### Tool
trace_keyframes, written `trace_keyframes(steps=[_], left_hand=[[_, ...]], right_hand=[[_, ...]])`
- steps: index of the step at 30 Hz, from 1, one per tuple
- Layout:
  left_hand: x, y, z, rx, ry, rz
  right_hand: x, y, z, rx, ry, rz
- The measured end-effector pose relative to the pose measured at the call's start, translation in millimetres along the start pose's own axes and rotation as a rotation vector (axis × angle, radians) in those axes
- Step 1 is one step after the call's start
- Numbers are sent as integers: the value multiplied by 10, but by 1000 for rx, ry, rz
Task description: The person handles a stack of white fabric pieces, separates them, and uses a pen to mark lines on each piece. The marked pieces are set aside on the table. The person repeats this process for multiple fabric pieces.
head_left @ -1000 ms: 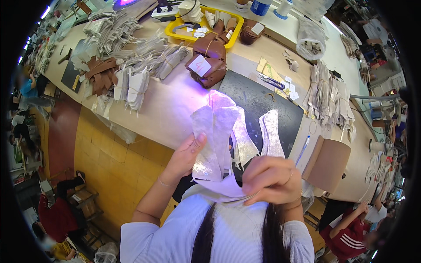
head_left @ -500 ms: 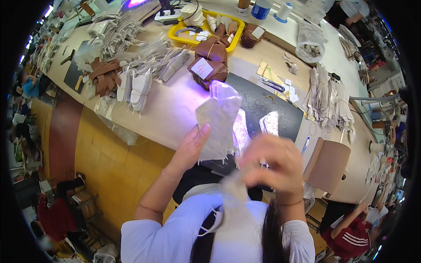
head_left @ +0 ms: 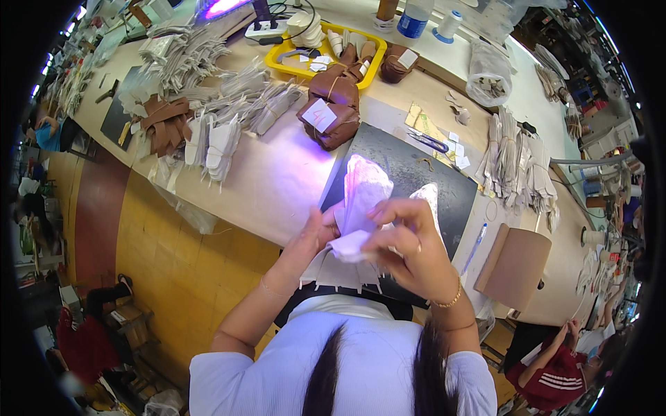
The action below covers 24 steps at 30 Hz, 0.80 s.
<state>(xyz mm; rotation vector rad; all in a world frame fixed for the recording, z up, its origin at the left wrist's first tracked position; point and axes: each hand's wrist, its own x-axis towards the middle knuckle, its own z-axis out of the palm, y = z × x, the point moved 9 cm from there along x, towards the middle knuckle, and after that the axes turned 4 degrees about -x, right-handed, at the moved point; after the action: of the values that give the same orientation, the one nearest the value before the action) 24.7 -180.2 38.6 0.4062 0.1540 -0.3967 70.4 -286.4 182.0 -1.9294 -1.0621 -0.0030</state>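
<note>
My left hand grips a fanned stack of whitish cut pieces by its left side, above the near edge of a black cutting mat. The stack flares at the bottom into thin strips. My right hand pinches the folded-over lower part of the top piece, its fingers slightly blurred. Behind that hand, another whitish piece lies on the mat, partly hidden. Beyond the stack sits a bundle of brown leather-like pieces with a paper tag.
A yellow tray holds brown pieces and scraps. Thread snips lie on the mat's far edge. Tied whitish bundles stand left and right. A pen and a curled brown sheet are at right.
My right hand has come up from near my chest, where it held a loose pale piece, to the stack. The stack has tilted and lowered toward me in my left hand.
</note>
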Motion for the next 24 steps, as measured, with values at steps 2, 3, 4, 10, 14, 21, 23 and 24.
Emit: trace_keyframes(steps=[2,3,4,10,14,21,23,24], left_hand=[[34,25,-179,232,199,65],[28,76,-236,245,215,105],[71,106,-277,255,217,125],[82,290,-231,516,232,290],[37,215,-78,583,137,213],[-27,138,55,475,57,150],[-10,121,57,442,63,151],[11,111,37,409,69,147]], right_hand=[[-132,-127,24,142,-146,-42],[-191,-235,-14,259,-176,-98],[-253,-337,-82,363,-197,-137],[-148,-164,-314,388,4,-8],[50,492,-118,234,66,291],[21,569,-92,158,39,318],[-3,473,-147,106,93,246],[-27,419,-178,80,121,211]])
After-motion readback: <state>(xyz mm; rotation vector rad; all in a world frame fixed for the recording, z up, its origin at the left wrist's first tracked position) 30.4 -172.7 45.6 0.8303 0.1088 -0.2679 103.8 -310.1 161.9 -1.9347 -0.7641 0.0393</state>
